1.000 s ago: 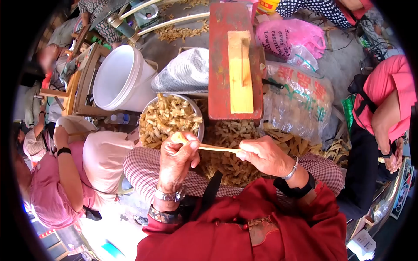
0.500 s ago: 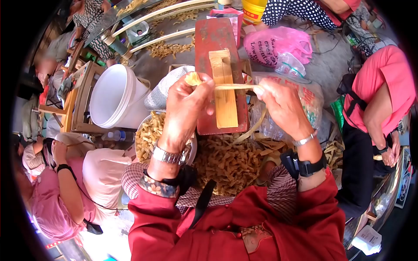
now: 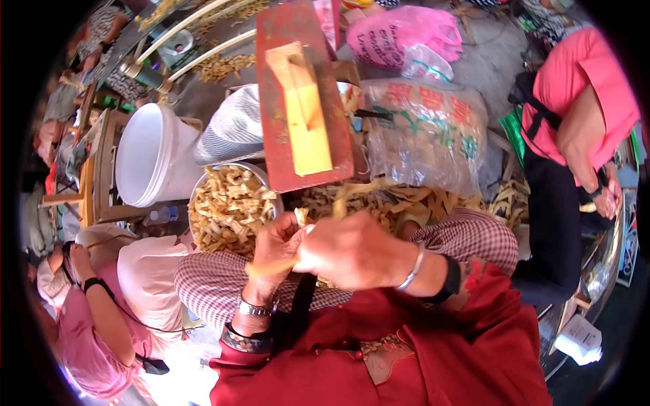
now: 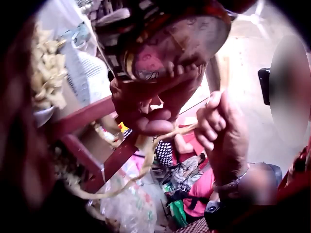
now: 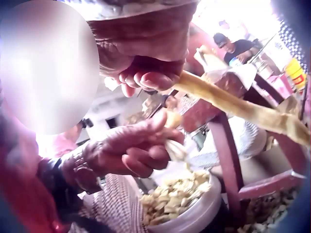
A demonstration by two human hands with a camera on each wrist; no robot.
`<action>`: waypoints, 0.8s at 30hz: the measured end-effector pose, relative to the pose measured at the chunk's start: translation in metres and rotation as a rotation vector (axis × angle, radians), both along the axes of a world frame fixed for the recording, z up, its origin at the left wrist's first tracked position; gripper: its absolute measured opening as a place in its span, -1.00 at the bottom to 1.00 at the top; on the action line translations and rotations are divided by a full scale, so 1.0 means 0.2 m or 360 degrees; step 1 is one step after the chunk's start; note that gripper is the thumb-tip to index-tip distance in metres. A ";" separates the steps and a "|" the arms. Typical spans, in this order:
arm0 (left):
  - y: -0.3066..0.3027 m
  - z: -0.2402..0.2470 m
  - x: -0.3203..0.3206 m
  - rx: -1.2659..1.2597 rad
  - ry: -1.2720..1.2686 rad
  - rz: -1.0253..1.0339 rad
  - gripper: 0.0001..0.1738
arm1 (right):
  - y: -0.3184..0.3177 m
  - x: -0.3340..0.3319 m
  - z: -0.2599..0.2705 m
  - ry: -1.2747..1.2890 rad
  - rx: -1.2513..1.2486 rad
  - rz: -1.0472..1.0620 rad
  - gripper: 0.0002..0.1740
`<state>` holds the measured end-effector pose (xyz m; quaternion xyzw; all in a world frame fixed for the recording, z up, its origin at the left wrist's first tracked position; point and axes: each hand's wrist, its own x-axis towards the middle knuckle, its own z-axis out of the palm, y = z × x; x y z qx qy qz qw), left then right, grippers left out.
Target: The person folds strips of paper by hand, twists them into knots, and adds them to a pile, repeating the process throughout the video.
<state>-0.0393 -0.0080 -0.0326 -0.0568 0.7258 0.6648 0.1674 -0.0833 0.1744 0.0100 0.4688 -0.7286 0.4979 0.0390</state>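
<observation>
Both hands are close together above the lap in the head view. My left hand (image 3: 271, 245) pinches a pale yellow strip, and a small folded end (image 3: 300, 216) pokes up above its fingers. My right hand (image 3: 355, 249), blurred, crosses in front of the left and partly hides it. It grips the same strip; in the right wrist view a long flat length of strip (image 5: 233, 104) trails from its curled fingers. The left wrist view shows the strip (image 4: 146, 162) looping down below the left hand. Below sits a bowl (image 3: 279, 203) heaped with knotted yellow pieces (image 3: 230, 210).
A red bench (image 3: 271, 145) ahead bears a yellow wooden block (image 3: 305, 115). Left of it stand a white bucket (image 3: 145, 155) and a woven sack (image 3: 233, 128). Right are a clear plastic bag (image 3: 426, 135) and a pink bag (image 3: 399, 37). People sit on both sides.
Both hands rose over the bench with the strip stretched between them, then came back down toward the lap. The right hand now crosses in front of the left. The head view has shifted.
</observation>
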 end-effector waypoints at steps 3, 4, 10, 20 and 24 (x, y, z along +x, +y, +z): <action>0.13 -0.01 0.08 0.0615 -0.0242 0.0196 -0.47 | -0.08 0.15 -0.09 0.0042 -0.0098 0.0061 -0.80; 0.14 -0.06 0.07 0.0814 -0.0378 0.0195 -0.47 | -0.10 0.19 -0.11 0.0025 -0.0173 0.0069 -0.80; 0.10 -0.11 -0.03 0.1184 -0.0951 0.0382 -0.52 | -0.11 0.35 -0.17 -0.0490 -0.0038 0.0322 -0.77; 0.06 -0.06 0.08 0.0558 -0.0427 0.0546 -0.82 | -0.07 0.19 -0.20 -0.1071 -0.0362 -0.0421 -0.84; 0.04 0.04 0.08 0.0627 -0.0400 0.0339 -0.84 | -0.07 0.08 -0.25 -0.1000 -0.0351 -0.0532 -0.74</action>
